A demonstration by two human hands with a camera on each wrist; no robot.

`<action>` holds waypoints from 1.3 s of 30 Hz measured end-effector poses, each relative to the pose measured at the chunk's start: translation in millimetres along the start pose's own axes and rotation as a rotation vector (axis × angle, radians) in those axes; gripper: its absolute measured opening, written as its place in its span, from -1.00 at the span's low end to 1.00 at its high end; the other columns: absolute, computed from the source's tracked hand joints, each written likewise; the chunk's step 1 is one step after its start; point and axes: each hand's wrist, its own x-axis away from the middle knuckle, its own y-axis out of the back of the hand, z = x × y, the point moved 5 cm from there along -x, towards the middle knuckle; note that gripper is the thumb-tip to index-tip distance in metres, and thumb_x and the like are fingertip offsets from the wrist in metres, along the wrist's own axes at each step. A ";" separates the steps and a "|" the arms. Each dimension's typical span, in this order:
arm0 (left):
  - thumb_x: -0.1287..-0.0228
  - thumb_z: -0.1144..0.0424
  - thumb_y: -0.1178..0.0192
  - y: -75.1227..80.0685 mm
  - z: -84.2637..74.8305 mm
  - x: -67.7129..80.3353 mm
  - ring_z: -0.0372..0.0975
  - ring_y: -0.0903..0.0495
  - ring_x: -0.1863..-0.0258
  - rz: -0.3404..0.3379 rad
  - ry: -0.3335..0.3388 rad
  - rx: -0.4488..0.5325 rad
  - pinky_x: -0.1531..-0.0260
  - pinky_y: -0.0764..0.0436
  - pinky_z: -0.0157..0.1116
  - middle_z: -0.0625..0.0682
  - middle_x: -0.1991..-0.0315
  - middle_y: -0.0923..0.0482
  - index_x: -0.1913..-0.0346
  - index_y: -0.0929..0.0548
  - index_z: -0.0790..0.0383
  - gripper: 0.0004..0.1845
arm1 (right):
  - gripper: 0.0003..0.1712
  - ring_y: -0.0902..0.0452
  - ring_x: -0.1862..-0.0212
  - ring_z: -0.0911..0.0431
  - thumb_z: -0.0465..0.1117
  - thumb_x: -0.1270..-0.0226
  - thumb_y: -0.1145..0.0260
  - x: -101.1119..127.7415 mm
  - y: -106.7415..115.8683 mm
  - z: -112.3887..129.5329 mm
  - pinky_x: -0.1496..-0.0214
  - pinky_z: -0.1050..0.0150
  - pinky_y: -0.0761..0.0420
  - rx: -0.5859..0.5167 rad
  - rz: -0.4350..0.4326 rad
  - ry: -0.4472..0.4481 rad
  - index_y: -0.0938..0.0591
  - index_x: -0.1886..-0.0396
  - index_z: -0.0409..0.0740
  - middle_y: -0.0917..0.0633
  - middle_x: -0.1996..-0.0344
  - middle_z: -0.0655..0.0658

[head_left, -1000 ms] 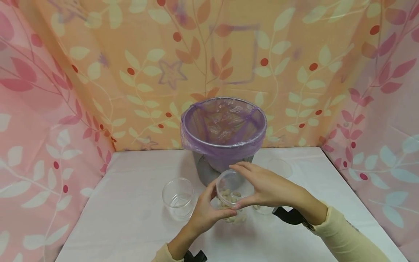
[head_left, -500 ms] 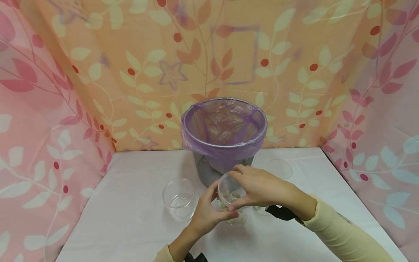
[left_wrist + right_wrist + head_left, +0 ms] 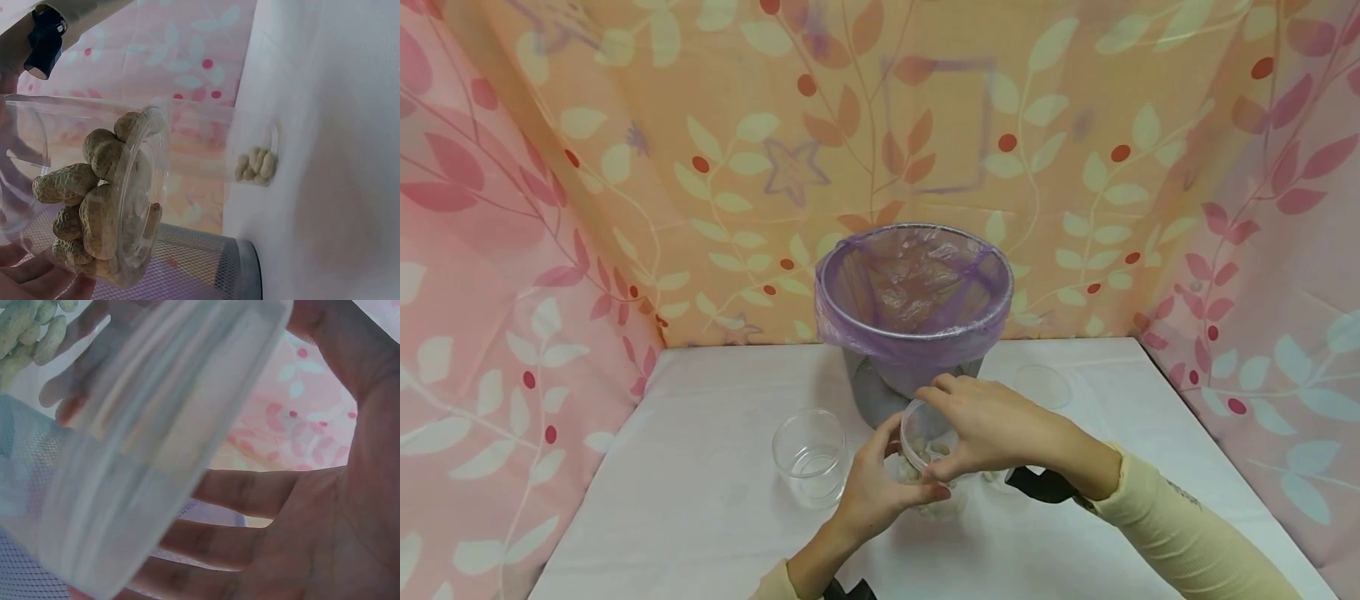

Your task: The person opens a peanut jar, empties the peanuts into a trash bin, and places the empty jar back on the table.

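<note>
A clear plastic cup (image 3: 913,432) with peanuts (image 3: 100,206) in its lower part is between my two hands over the table. My left hand (image 3: 874,492) grips its side, thumb toward me. From the right, my right hand (image 3: 996,427) curls its fingers and thumb round the cup's top, covering part of it. Close up in the right wrist view, the ridged translucent top (image 3: 169,425) fills the space in front of my right palm. To the left stands an empty clear cup (image 3: 808,457). Another clear container with peanuts (image 3: 257,165) is mostly hidden behind my right hand in the head view.
Behind the hands stands a grey mesh bin (image 3: 871,387) lined with a purple plastic bag (image 3: 850,332). A round clear lid (image 3: 1043,386) lies on the white tablecloth (image 3: 700,492) at the back right. Patterned cloth (image 3: 737,208) hangs on three sides.
My right hand has moved slightly left and closed in over the top of the cup, hiding more of it. My left hand stays nearly where it was, still holding the cup.
</note>
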 end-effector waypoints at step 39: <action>0.25 -0.04 -0.60 -0.7 1.8 2.7 -0.13 -0.51 -0.08 -0.065 -0.065 -0.054 -0.14 -0.47 -0.18 -0.11 -0.18 -0.50 -0.36 -0.34 -0.04 0.00 | -0.07 -0.61 0.20 0.02 0.31 0.03 -0.47 -0.4 2.6 0.0 0.24 0.12 -0.67 -0.007 -0.012 -0.045 -0.53 -0.18 -0.26 -0.62 0.03 -0.21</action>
